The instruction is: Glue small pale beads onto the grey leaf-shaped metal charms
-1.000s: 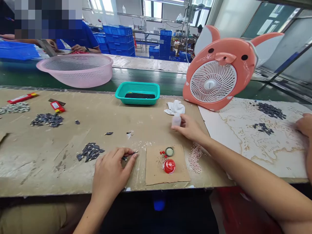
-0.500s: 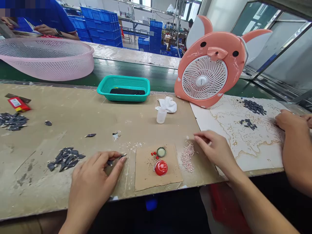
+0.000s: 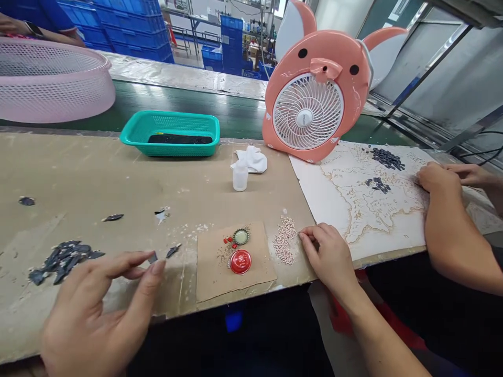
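Dark shard (image 3: 152,257), thin and small, sits pinched in the left hand (image 3: 94,309). That grip is closed on it between thumb and forefinger, just above the counter (image 3: 98,178), and a fingertip pinch suits so slight a piece. One loose shard (image 3: 173,251) lies just beside it, and at least two stray shards (image 3: 113,217) lie farther back. One heap of shards (image 3: 63,259) sits near the left hand, within easy reach.

The right hand (image 3: 328,256) rests with curled fingers at the edge of the single heap of pale pink beads (image 3: 285,246). Whether its grip pinches a bead I cannot tell.

Between the hands a cardboard square (image 3: 212,277) carries two bottle caps, a red cap (image 3: 240,261) dome up and an upturned cap (image 3: 241,236). A few red beads (image 3: 227,240) lie there too, probably so small bits do not scatter.

Behind stand one clear bottle (image 3: 240,177), one white cloth (image 3: 251,158), one teal basket (image 3: 171,144) and one pig-shaped fan (image 3: 314,104). A co-worker's hand (image 3: 436,178) rests on a white board (image 3: 346,220) bearing two dark heaps (image 3: 387,158).
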The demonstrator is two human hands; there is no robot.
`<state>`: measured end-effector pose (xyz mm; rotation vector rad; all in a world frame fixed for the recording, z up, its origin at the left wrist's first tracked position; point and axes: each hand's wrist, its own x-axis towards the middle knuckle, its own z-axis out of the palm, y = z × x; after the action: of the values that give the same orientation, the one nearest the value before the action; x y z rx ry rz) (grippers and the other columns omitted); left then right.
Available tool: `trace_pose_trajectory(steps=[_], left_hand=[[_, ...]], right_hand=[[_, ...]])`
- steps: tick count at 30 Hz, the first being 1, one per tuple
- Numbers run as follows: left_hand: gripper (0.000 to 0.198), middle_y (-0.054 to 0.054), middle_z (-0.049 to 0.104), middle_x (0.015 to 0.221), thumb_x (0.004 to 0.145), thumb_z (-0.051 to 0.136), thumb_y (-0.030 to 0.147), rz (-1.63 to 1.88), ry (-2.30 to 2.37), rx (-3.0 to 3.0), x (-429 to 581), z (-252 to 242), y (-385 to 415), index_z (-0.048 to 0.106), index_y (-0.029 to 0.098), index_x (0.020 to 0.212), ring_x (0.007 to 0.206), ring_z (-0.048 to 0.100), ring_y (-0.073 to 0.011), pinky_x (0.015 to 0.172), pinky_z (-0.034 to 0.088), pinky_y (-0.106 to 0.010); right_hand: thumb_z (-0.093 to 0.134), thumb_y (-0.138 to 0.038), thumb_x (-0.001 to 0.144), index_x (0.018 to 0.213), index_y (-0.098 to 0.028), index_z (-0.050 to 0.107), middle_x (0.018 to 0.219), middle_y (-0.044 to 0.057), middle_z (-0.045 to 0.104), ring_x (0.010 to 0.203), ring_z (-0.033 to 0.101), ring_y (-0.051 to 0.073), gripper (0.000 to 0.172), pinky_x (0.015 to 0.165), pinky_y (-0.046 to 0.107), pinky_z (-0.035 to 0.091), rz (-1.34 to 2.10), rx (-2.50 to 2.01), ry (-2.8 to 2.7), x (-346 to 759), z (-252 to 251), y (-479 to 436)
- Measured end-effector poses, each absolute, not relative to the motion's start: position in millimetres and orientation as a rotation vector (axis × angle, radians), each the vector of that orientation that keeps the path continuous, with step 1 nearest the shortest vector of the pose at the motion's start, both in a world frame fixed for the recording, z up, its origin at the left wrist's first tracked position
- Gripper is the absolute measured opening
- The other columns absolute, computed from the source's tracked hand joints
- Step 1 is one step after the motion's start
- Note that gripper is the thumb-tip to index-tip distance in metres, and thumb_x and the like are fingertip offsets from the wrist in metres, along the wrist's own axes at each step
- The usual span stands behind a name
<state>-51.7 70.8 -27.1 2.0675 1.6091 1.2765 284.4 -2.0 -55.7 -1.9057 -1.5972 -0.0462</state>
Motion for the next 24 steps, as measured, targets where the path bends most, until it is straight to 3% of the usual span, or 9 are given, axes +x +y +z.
trace_pose_trajectory(steps=[3, 7, 13, 19, 24], left_hand=[[0.008, 0.001, 0.065, 0.089, 0.088, 0.07, 0.025, 1.373, 1.49, 2.073, -33, -15, 46, 0.068, 0.031, 0.093, 0.081, 0.063, -0.0233, 0.08, 0.052, -0.041], [0.01, 0.002, 0.07, 0.08, 0.089, 0.069, 0.022, 0.996, 1.106, 1.795, 0, 6, 16, 0.075, 0.03, 0.087, 0.073, 0.066, -0.0178, 0.063, 0.053, -0.028], [0.02, -0.003, 0.064, 0.076, 0.085, 0.077, 0.038, 0.591, 0.822, 1.168, 25, 18, 5, 0.079, 0.019, 0.087, 0.063, 0.052, -0.0125, 0.056, 0.043, -0.024], [0.023, -0.002, 0.059, 0.076, 0.087, 0.077, 0.036, 0.63, 0.806, 1.112, 22, 12, 3, 0.074, 0.014, 0.081, 0.065, 0.048, -0.0108, 0.058, 0.039, -0.023], [0.019, -0.001, 0.058, 0.074, 0.087, 0.078, 0.03, 0.782, 0.788, 1.181, 19, 10, 1, 0.073, 0.014, 0.079, 0.063, 0.05, -0.0097, 0.056, 0.04, -0.021]], right_hand=[[0.055, -0.024, 0.099, 0.091, -0.022, 0.068, 0.083, 0.005, 0.069, 0.079, 0.063, 0.021, 0.015, 0.072, 0.036, 0.051, -0.062, -1.791, -1.623, 273, -45, -14], [0.057, -0.014, 0.097, 0.098, -0.024, 0.064, 0.086, 0.003, 0.067, 0.083, 0.064, 0.018, 0.013, 0.072, 0.032, 0.052, -0.035, -1.586, -1.645, 244, -23, -40], [0.066, -0.007, 0.089, 0.108, -0.026, 0.065, 0.087, 0.004, 0.07, 0.079, 0.067, 0.02, 0.027, 0.073, 0.036, 0.056, -0.072, -1.347, -1.923, 222, -7, -63], [0.07, -0.009, 0.086, 0.107, -0.031, 0.07, 0.08, 0.001, 0.071, 0.073, 0.071, 0.021, 0.03, 0.068, 0.036, 0.058, -0.125, -1.278, -1.978, 218, -3, -59], [0.065, -0.014, 0.092, 0.102, -0.028, 0.069, 0.082, 0.003, 0.071, 0.075, 0.07, 0.019, 0.018, 0.065, 0.03, 0.058, 0.18, -1.277, -1.871, 209, -3, -53]])
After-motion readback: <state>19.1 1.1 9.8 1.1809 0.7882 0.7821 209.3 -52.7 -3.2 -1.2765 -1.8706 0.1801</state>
